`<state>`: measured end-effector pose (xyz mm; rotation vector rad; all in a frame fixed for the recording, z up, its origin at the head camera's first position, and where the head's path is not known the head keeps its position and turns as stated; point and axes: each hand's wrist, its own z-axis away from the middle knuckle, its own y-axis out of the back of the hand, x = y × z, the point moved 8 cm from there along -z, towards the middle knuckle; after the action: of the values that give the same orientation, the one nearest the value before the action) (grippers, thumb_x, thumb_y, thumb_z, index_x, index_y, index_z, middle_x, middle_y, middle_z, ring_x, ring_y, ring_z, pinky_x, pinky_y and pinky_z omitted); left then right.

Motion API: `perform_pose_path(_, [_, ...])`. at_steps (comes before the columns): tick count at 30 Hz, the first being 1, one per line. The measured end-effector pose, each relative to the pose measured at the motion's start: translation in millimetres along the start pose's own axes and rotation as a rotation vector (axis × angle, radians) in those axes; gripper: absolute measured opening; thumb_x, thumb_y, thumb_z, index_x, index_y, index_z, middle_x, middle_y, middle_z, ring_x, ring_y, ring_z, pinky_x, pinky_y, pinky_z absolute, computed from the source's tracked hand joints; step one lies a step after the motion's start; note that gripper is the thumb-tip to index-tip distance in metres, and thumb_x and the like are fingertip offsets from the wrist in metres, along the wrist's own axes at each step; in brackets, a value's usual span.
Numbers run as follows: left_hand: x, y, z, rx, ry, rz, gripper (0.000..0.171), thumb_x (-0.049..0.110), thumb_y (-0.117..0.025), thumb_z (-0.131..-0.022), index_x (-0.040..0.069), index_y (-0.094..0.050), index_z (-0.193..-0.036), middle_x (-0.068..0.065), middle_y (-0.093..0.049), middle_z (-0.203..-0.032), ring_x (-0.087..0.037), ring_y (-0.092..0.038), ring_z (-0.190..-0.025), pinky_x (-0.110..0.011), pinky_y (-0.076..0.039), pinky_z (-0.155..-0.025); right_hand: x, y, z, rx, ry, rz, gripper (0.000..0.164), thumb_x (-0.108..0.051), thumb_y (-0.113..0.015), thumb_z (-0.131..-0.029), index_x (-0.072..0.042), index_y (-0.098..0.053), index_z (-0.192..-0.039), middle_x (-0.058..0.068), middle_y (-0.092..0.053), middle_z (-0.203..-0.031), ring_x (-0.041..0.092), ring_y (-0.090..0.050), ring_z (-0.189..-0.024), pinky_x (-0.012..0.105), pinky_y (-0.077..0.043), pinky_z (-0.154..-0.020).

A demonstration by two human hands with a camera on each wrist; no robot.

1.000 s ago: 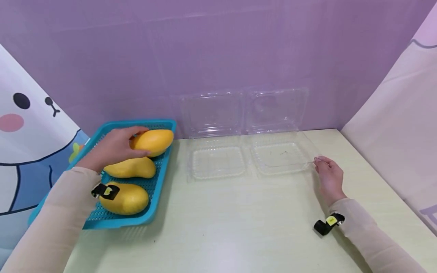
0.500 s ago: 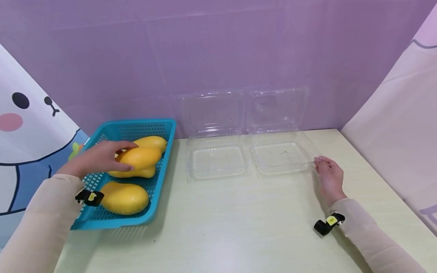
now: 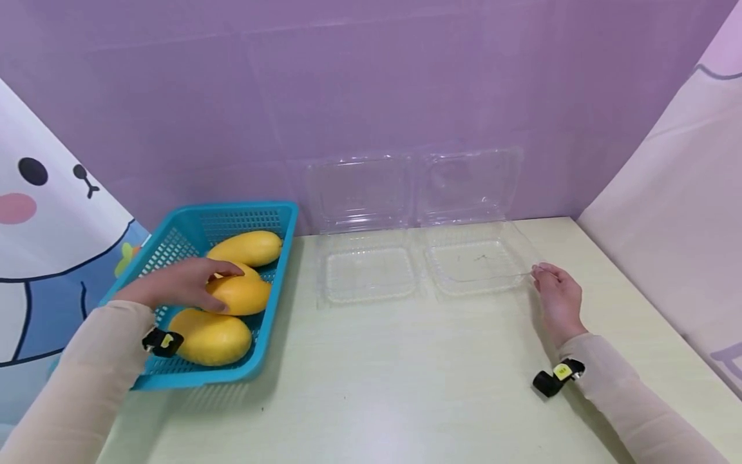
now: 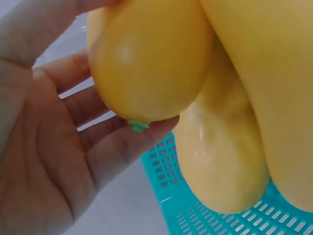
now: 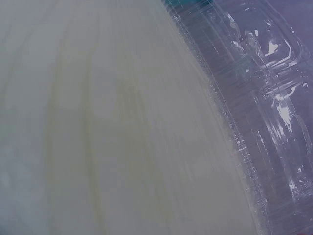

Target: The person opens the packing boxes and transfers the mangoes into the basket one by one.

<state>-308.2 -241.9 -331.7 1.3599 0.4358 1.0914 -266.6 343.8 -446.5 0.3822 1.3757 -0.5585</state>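
Observation:
In the head view, my left hand is inside the blue basket, its thumb and fingers round a deep-yellow mango. Up close in the left wrist view, this mango shows a green stem end. It sits between a mango at the front and a partly covered one behind it; another mango lies farther back. With thumb and fingers, my right hand pinches the near right corner of a clear plastic clamshell box, whose lid stands up at the back.
A second clear clamshell box stands open just left of the first, both lids against the purple wall. The pale table stretches in front of them. A printed cloth hangs at the left, a pale one at the right.
My left hand has carried the mango from the back of the basket toward its front, uncovering the rear mango. My right hand keeps its place on the box corner.

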Motion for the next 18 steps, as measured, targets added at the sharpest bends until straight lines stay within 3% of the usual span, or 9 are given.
perform_pose_path(18, [-5.3,-17.8,-8.9,-0.043,0.087,0.013,0.063,0.03,-0.08,-0.074,0.004,-0.054,-0.126,-0.018,-0.055,-0.125,-0.035,-0.048,-0.11,-0.055,-0.044,-0.092,0,0,-1,-0.007,-0.004,0.011,0.019,-0.016,-0.053,-0.095,-0.011,-0.055,-0.113,-0.015,-0.06,-0.092,0.0,-0.055,-0.097,0.016,-0.042,-0.094])
